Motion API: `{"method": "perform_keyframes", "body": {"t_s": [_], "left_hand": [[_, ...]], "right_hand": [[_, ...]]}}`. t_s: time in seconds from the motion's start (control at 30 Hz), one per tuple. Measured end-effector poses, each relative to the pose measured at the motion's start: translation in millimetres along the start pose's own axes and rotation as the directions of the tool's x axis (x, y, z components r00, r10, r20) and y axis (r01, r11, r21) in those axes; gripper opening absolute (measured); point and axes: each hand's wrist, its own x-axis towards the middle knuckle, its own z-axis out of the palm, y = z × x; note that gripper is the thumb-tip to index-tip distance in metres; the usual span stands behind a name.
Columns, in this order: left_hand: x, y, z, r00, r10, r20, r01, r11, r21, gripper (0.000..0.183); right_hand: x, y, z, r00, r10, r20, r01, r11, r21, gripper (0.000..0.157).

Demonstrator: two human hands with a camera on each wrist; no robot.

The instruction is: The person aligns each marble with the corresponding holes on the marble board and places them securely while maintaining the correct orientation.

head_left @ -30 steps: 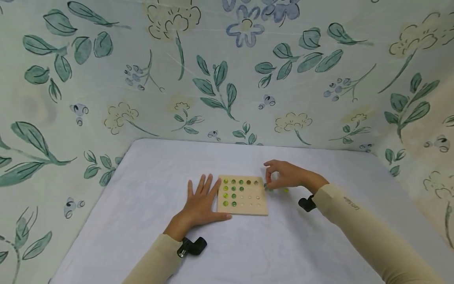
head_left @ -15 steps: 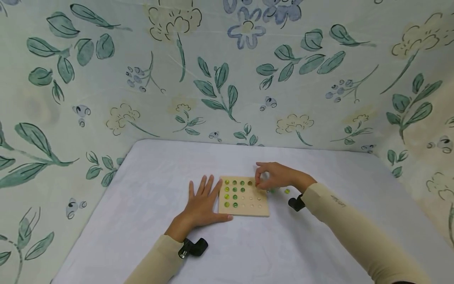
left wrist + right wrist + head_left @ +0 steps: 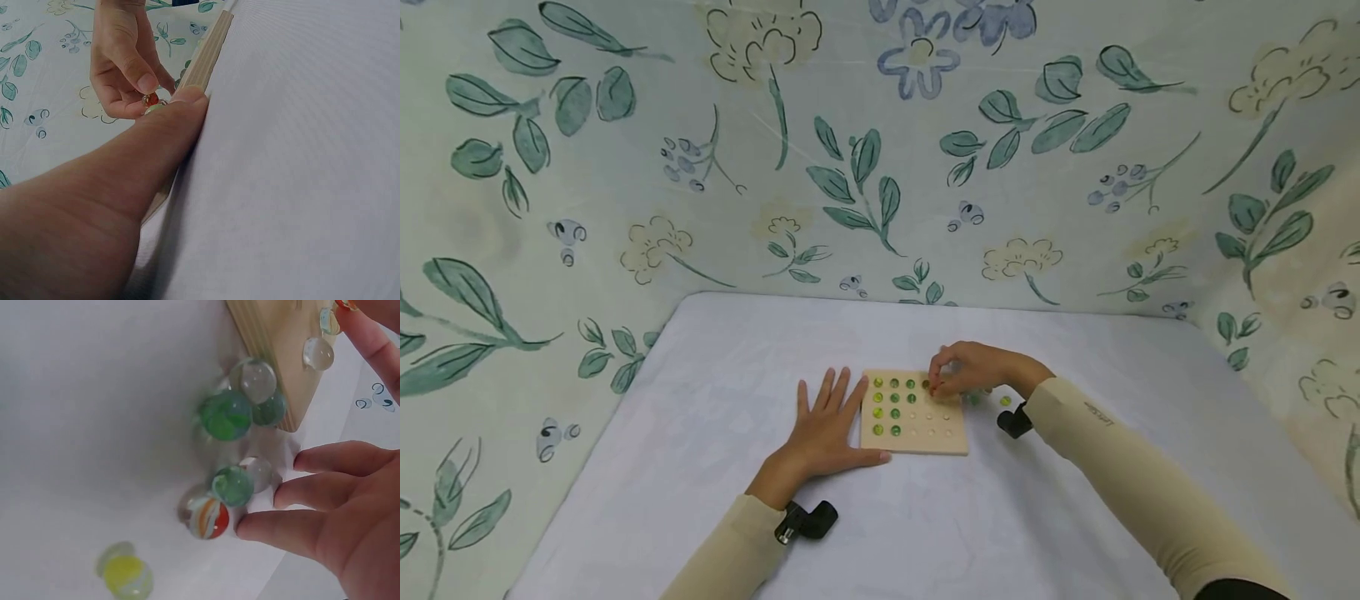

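Downward head and close wrist views share the board [image 3: 921, 425].

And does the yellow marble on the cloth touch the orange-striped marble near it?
Apart. The right wrist view shows a plain gap of white cloth between the yellow marble and the orange-striped marble.

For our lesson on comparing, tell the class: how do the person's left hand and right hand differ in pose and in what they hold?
Pose: the left hand spreads its fingers straight; the right hand curls into a pinch.
Hold: the left hand rests against the wooden board; the right hand pinches a red-orange marble.
Place: the left hand is at the board's left side; the right hand is over its far right part.
Shared: both are bare.
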Motion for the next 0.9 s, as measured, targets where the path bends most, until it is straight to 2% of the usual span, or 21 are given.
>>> {"method": "perform_keyframes", "body": {"t_s": [0.17,0.57,0.9], "left_hand": [[0.3,1.0,-0.3,1.0,0.0,0.001,0.0,1.0,-0.002,0.113],[1.8,-2.9,4.7,1.0,0.008,-0.011,-0.008,1.0,0.007,0.113],[0.0,-2.2,1.6,1.0,0.018,-0.016,-0.018,1.0,-0.013,0.113]], "right_hand": [[0.1,0.4,4.7,0.998,0.063,-0.001,-0.063,0.998,0.001,0.011],[-1.0,-0.3,7.0,0.997,0.07,-0.01,-0.07,0.998,-0.003,0.011],[-0.9,-2.3,10.2,0.995,0.104,-0.008,-0.104,0.994,0.019,0.014]]}}
